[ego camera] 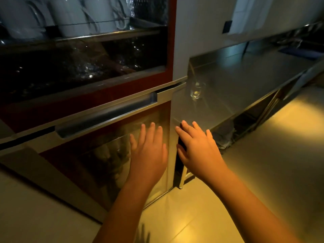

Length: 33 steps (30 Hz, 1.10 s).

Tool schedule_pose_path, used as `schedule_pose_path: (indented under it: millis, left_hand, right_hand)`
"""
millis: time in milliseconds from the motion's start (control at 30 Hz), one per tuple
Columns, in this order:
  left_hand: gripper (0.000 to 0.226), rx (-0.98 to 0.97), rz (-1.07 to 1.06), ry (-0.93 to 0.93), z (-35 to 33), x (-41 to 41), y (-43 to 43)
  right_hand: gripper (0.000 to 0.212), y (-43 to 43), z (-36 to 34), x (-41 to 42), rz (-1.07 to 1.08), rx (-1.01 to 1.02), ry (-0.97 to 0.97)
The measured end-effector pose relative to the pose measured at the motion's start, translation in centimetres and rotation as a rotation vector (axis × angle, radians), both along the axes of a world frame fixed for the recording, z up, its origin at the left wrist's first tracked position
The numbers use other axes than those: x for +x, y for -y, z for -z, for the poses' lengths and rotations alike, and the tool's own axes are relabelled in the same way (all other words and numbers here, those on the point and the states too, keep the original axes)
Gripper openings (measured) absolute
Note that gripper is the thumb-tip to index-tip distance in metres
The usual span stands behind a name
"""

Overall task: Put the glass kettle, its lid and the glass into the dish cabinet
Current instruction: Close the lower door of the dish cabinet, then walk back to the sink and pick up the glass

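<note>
A clear drinking glass [197,90] stands upright on the steel counter [245,74], near its left end beside the dish cabinet [168,50]. The cabinet fills the left of the view, red-framed with glass-fronted doors. My left hand [149,153] is spread flat in front of the lower glass door [105,163]. My right hand [198,148] hovers with fingers apart at the cabinet's right edge, just below the counter's front edge. Neither hand holds anything. Blurred glassware shows behind the upper door; I cannot make out the glass kettle or its lid.
White mugs [70,16] fill the cabinet's top shelf behind glass. A long metal handle [108,114] runs across the lower door's top. A dark cloth [226,137] lies under the counter. Pale floor tiles [263,155] spread to the right.
</note>
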<state>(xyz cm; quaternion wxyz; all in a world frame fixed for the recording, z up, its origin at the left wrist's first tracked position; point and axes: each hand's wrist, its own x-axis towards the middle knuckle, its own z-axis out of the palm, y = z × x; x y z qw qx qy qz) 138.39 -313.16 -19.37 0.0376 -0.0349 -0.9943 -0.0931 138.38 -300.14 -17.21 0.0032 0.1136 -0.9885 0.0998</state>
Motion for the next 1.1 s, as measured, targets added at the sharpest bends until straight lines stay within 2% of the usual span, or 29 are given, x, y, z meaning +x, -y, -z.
schedule_pose_path:
  millis: [467,900,1100]
  left_hand:
    - [0.053,0.047,0.357,0.015,-0.4,-4.9,-11.8]
    - [0.053,0.098,0.575,-0.041,-0.6,-12.7,-30.9]
    - [0.054,0.107,0.682,0.007,0.8,-14.4,-39.6]
  right_hand:
    - [0.052,-10.3,1.0,-1.5,0.289,0.005,-0.057]
    - [0.054,-28.8,1.4,-6.7,0.518,-0.038,-0.085]
    - [0.055,-37.1,2.0,-7.7,0.593,0.0,-0.043]
